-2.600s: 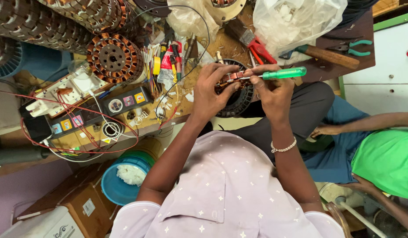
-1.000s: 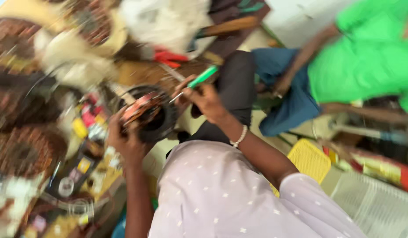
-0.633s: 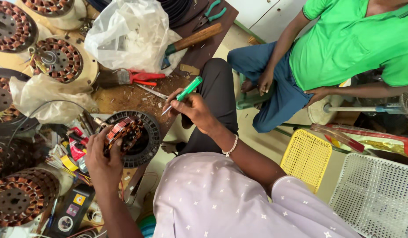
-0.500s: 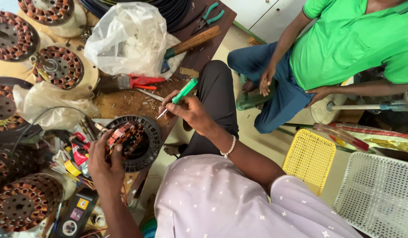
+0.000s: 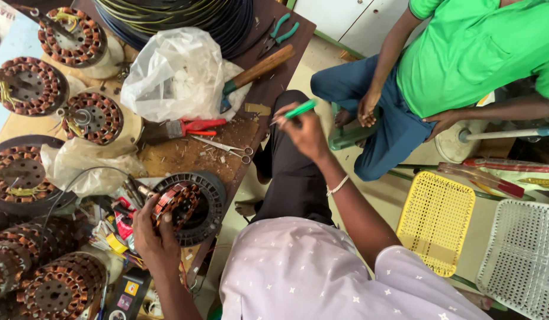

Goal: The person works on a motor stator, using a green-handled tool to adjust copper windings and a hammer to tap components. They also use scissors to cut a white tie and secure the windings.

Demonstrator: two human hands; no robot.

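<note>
My left hand [image 5: 154,234] grips a round black fan stator [image 5: 190,206] with copper-red windings, resting at the edge of the wooden workbench [image 5: 191,157]. My right hand [image 5: 305,133] is raised over my dark trouser leg and holds a green-handled screwdriver [image 5: 297,111], well apart from the stator. Scissors [image 5: 224,148] and red-handled pliers [image 5: 194,127] lie on the bench between the two hands.
Several wound stators [image 5: 87,115] crowd the bench's left side, with a white plastic bag [image 5: 175,74], a wooden-handled hammer [image 5: 259,68] and green pliers [image 5: 280,32]. A person in a green shirt [image 5: 470,53] sits to the right. A yellow stool [image 5: 435,222] and white basket [image 5: 523,255] stand on the floor.
My right hand has lifted the green screwdriver away from the stator and out over my knee. The view has swung right. My left hand still holds the stator.
</note>
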